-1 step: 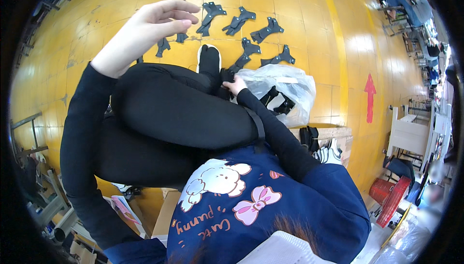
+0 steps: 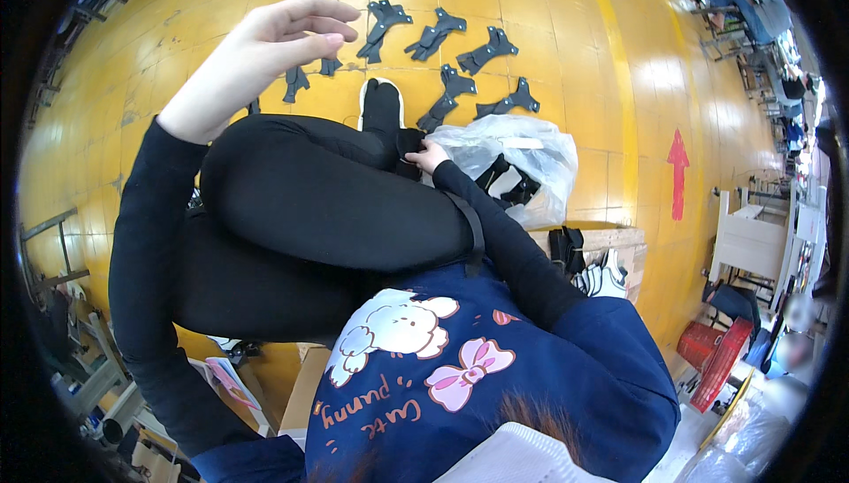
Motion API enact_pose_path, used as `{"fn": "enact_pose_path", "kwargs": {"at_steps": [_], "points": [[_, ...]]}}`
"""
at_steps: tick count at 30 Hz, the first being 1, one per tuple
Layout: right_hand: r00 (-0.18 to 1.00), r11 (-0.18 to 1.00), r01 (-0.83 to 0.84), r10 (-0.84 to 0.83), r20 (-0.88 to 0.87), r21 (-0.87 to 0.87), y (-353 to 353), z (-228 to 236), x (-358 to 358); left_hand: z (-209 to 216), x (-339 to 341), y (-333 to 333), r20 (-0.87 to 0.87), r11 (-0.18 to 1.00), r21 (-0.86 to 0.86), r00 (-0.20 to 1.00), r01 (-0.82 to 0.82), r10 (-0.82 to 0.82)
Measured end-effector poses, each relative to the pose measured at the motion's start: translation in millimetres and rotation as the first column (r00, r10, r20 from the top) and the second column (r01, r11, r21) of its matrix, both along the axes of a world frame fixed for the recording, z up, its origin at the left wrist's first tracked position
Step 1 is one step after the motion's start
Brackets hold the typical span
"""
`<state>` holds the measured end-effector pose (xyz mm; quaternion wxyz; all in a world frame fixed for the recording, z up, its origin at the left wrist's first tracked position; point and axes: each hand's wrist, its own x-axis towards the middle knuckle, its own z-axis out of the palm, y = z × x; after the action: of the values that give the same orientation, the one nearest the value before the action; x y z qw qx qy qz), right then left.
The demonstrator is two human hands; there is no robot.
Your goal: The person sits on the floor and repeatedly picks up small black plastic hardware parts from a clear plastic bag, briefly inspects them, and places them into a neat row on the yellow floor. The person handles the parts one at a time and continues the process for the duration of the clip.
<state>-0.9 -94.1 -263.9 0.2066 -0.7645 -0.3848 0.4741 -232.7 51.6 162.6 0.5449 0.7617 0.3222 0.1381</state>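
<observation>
My left hand [image 2: 283, 41] is raised over the floor, left of my shoe, with its fingers loosely apart and nothing in them. My right hand [image 2: 431, 157] pinches a black fabric piece [image 2: 409, 141] beside my ankle; part of it is hidden by my hand and leg. Several dark Y-shaped pieces with small metal studs lie spread on the yellow floor, among them one piece [image 2: 386, 27] just right of my left hand and another [image 2: 447, 98] beyond my right hand. A clear plastic bag [image 2: 553, 160] with black and white pieces inside is next to my right forearm.
A cardboard box [image 2: 632, 253] with black and white pieces stands right of my arm. A red arrow [image 2: 678, 173] marks the floor. At the right are a white table [image 2: 752, 240] and a red stool [image 2: 721, 364]; metal frames [image 2: 53, 249] stand at the left.
The black piece in my right hand has tilted slightly. My left hand has shifted a little to the left, and the view has moved slightly.
</observation>
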Motion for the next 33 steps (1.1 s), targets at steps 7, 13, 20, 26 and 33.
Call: {"fn": "enact_pose_path", "kwargs": {"at_steps": [7, 13, 20, 26, 33], "points": [[0.932, 0.997, -0.032, 0.057, -0.358, 0.075, -8.2, 103.1, 36.5, 0.6, -3.7, -2.3, -0.055, 0.997, 0.071, 0.998, 0.023, -0.019], [0.976, 0.969, -0.111, 0.148, 0.16, -0.219, -103.4, 60.1, 126.1, -0.3, 4.7, -8.7, -0.092, 0.998, 0.005, 0.994, 0.055, -0.054], [0.659, 0.863, -0.266, 0.488, 0.572, -0.431, -155.4, 48.4, 72.1, -3.2, 3.1, -9.7, -0.096, 0.998, -0.018, 0.993, 0.068, -0.069], [0.671, 0.879, -0.189, 0.441, 0.596, -0.438, -160.0, 26.9, 84.2, -2.3, 4.5, -10.9, -0.12, 0.997, -0.009, 0.99, 0.075, -0.075], [0.834, 0.916, -0.302, 0.387, 0.393, -0.262, -130.5, 91.0, 133.2, -5.2, 1.4, -11.7, -0.068, 0.997, 0.039, 0.995, 0.069, -0.066]]}}
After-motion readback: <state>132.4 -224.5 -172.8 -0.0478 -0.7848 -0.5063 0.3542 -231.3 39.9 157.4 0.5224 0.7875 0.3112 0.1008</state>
